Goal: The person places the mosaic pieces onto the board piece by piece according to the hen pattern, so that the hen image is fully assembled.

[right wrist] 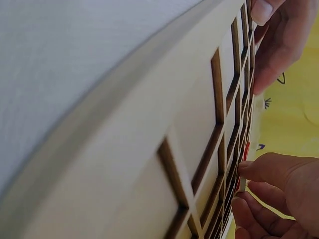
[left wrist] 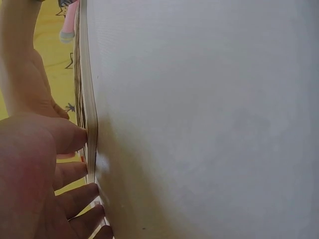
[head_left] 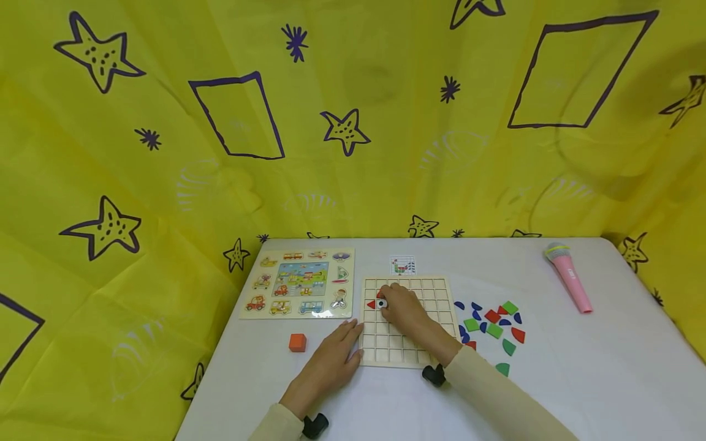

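The wooden grid board lies flat on the white worktop. The left hand rests flat with straight fingers touching the board's left edge. The right hand lies on the board and pinches a small white piece just beside a red triangle. Loose colored shapes sit to the right of the board. An orange cube sits to the left.

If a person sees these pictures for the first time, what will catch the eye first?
First, the bright yellow cloth with dark stars behind the white table. Next, the right hand on the wooden grid board at the table's middle, at a red piece, while the left hand rests against the board's left edge. Loose coloured pieces lie right of the board, a pink microphone farther right.
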A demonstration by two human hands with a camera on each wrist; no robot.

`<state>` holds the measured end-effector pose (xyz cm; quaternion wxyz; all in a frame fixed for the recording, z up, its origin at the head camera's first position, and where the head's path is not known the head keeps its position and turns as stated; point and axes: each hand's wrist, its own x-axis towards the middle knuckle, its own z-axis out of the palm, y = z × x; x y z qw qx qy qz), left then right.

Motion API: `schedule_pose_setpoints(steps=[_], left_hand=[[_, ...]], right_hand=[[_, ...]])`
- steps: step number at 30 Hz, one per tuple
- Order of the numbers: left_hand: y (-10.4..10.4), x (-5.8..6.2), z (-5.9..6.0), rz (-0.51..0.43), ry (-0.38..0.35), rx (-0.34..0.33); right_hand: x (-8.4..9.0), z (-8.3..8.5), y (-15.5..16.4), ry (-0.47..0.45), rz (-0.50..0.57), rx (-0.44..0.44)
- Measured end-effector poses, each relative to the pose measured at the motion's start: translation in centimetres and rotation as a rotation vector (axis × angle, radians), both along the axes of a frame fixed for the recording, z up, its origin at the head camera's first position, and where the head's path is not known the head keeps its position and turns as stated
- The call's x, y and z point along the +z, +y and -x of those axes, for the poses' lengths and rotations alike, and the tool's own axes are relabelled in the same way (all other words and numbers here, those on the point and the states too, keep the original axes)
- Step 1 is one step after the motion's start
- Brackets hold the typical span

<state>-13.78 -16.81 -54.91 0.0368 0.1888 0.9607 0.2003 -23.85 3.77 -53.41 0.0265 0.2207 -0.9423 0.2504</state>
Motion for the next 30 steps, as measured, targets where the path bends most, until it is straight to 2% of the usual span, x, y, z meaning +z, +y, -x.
schedule_pose_setpoints(steps=[4, 30], left_hand=[[0.01, 0.01, 0.02, -0.002, 0.005, -0.001], [-0.08, -0.21, -0.13, -0.016, -0.003, 0.006]], right_hand=[[0.10, -0.01, -0.05, 0.024, 0.007, 0.012], [0.18, -0.20, 0.14, 0.035, -0.030, 0.046]])
